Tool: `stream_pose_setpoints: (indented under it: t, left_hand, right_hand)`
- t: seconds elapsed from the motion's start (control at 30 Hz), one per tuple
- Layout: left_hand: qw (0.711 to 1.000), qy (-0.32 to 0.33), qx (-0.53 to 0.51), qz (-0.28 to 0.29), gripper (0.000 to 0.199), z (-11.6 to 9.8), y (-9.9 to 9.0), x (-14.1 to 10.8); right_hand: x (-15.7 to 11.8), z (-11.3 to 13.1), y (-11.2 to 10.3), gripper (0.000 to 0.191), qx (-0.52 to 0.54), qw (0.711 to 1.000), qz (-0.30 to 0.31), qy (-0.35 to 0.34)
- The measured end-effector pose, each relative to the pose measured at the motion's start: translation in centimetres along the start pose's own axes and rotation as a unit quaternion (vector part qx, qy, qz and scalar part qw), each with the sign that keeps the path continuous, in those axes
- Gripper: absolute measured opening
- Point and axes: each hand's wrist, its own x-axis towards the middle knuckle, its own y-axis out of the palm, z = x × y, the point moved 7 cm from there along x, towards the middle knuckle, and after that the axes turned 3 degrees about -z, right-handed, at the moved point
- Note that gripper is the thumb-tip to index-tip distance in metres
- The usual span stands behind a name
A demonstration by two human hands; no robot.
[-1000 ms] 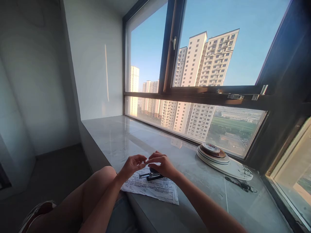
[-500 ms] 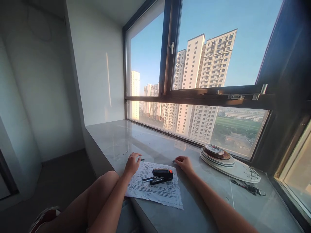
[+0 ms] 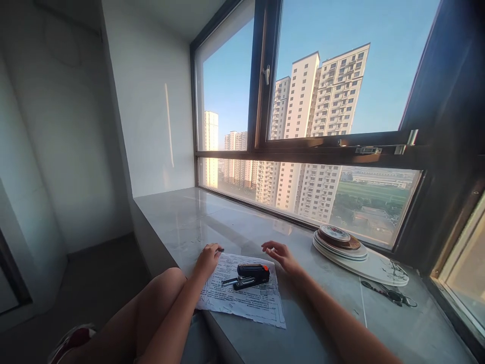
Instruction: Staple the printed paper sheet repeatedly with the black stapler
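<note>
"Where's the stapler (image 3: 257, 273)?"

"On the paper (image 3: 242, 303), between the two hands and on the near side of both sets of fingers. Its metal tray (image 3: 232, 281) sticks out leftward, below the left fingertips."

"And the fingers?"

"Those of the left hand (image 3: 207, 260) are curled at a small dark strip (image 3: 222, 249), close to the paper's far edge. I can't tell whether they grip it or merely touch it. Those of the right hand (image 3: 284, 258) are loosely parted over the worktop (image 3: 242, 242), with nothing visible between them."

"How would you handle the strip?"

"Lightly: fingertips along its sides, no squeezing, since something that thin could well snap. I'd keep the right fingers off the stapler meanwhile, so it doesn't slide."

"What can't you make out?"

"Most of the strip, hidden by the left fingers; both palms; and what the dark item (image 3: 396, 297) well right of the right fingers is."
</note>
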Motion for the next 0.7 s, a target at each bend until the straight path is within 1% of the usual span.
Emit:
stream_pose_setpoints:
  t: [0.07, 0.1, 0.13, 0.2, 0.27, 0.33, 0.43, 0.53, 0.6, 0.7]
  left_hand:
    - [0.999, 0.005, -0.031, -0.037, 0.022, -0.1, -0.6, -0.4]
    - [0.998, 0.008, -0.045, -0.052, 0.022, -0.2, -0.9, -0.6]
    - [0.996, 0.014, -0.057, -0.065, 0.023, -0.3, -1.2, -0.9]
    - [0.994, 0.021, -0.077, -0.078, 0.028, -0.6, -1.6, -1.5]
    - [0.992, 0.023, -0.095, -0.081, 0.034, -1.0, -1.9, -1.9]
    - [0.991, 0.025, -0.107, -0.076, 0.038, -1.3, -2.0, -2.0]
    - [0.989, 0.017, -0.123, -0.077, 0.039, -1.4, -2.1, -1.9]
    - [0.986, -0.018, -0.144, -0.086, 0.04, -0.7, -2.2, -1.8]
    - [0.986, -0.029, -0.146, -0.075, 0.038, -0.5, -2.1, -1.9]
    - [0.991, -0.029, -0.119, -0.047, 0.035, -1.0, -2.0, -2.4]
  right_hand:
    - [-0.5, 2.6, 2.3, 0.054, 0.041, 0.992, 0.105, -0.055]
    - [-0.7, 3.6, 3.5, 0.056, 0.045, 0.986, 0.143, -0.072]
    - [-0.9, 4.4, 4.6, 0.057, 0.041, 0.981, 0.17, -0.084]
    - [-1.2, 5.3, 6.7, 0.055, 0.017, 0.975, 0.203, -0.093]
    - [-1.3, 5.4, 8.0, 0.049, -0.016, 0.974, 0.21, -0.084]
    - [-1.4, 5.3, 8.7, 0.045, -0.04, 0.976, 0.198, -0.077]
    - [-1.4, 5.2, 8.6, 0.044, -0.06, 0.98, 0.169, -0.084]
    - [-1.5, 5.3, 8.5, 0.044, -0.065, 0.98, 0.169, -0.087]
    - [-1.5, 5.4, 8.4, 0.045, -0.064, 0.979, 0.171, -0.086]
    - [-1.4, 5.6, 8.3, 0.046, -0.064, 0.98, 0.168, -0.082]
